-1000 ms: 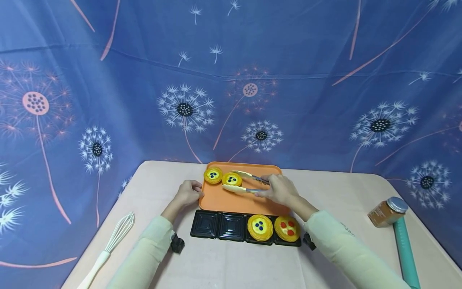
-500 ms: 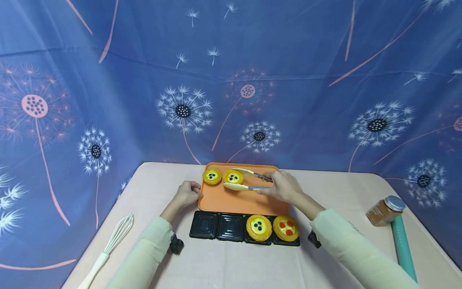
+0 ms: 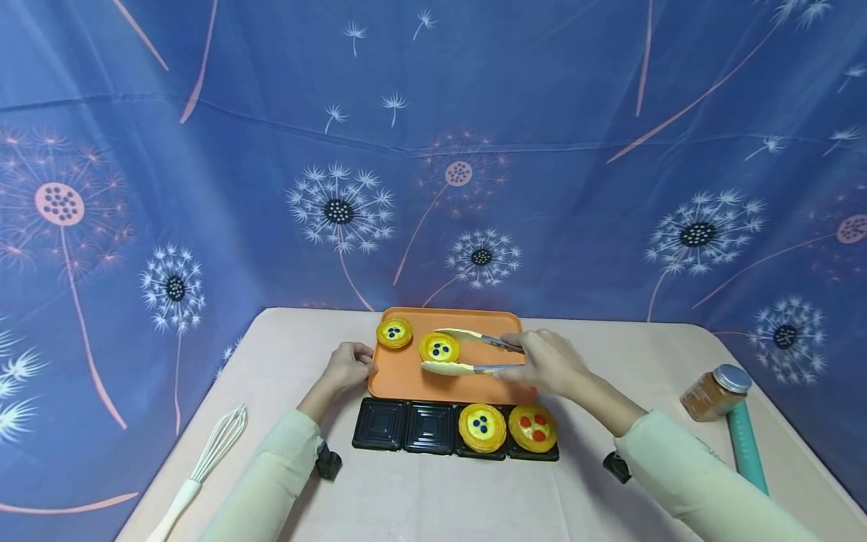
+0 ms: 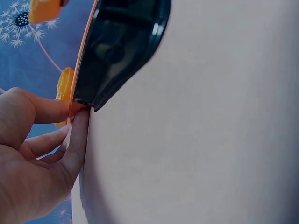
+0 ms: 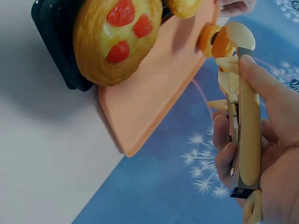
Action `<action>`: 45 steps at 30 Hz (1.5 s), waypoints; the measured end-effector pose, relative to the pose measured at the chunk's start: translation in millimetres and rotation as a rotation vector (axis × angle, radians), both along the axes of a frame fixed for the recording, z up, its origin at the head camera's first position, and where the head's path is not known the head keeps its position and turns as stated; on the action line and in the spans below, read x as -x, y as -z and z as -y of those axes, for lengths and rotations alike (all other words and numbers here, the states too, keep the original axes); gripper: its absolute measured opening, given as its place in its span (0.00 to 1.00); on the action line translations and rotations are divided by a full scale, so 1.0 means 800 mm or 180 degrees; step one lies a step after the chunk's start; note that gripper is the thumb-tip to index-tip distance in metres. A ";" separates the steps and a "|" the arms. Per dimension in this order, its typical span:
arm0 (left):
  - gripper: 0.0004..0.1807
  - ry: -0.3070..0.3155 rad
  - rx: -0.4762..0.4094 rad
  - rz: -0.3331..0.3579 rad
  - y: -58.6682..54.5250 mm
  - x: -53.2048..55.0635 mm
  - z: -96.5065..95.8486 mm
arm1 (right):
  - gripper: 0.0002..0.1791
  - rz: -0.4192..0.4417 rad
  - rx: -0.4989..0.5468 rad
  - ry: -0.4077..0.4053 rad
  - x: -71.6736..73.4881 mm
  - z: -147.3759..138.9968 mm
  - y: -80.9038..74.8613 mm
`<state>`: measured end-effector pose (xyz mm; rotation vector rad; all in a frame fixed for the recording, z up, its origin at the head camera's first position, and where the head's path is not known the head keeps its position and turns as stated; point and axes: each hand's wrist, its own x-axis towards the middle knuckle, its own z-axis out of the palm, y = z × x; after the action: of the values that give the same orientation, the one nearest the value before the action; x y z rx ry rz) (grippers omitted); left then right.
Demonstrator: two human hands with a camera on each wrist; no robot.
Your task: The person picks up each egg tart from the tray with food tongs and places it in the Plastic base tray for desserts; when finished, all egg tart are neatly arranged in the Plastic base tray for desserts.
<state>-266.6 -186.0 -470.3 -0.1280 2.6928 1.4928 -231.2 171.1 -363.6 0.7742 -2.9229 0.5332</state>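
My left hand [image 3: 347,366] pinches the left edge of an orange tray [image 3: 413,382], thumb above and fingers below. A pair of tongs [image 5: 251,135] with cream tips is gripped in my right hand [image 3: 552,363]. Between those tips sits an egg tart [image 3: 439,349] with blue berries on it. In the left wrist view a gap shows between this tart [image 4: 44,11] and the tray. Another blue-berry tart [image 3: 394,333] lies in the tray's far left corner.
In front of the tray stands a black four-part box [image 3: 381,425]; its right cells hold a blue-berry tart [image 3: 482,428] and a red-topped tart [image 3: 533,429]. A whisk [image 3: 210,459] lies left. At right are a jar [image 3: 716,393] and a teal rolling pin [image 3: 747,452].
The tongs and the tart between them have moved right and towards me, away from the corner tart. My left hand stays at the tray's edge.
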 end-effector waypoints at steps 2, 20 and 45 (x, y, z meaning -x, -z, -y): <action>0.11 -0.0009 -0.0009 0.0010 -0.001 0.000 0.001 | 0.35 0.0000 0.0015 -0.0044 -0.008 -0.002 -0.005; 0.14 0.0010 -0.0042 0.0031 0.000 0.003 0.008 | 0.35 0.0010 0.0043 -0.0418 -0.062 -0.009 -0.022; 0.12 0.0046 -0.0122 0.0041 0.002 0.001 0.002 | 0.36 0.0139 -0.0231 -0.0643 -0.069 0.010 0.006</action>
<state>-267.0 -188.0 -471.8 -0.1155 2.6476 1.5334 -176.1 163.2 -368.4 1.0886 -2.9357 0.4658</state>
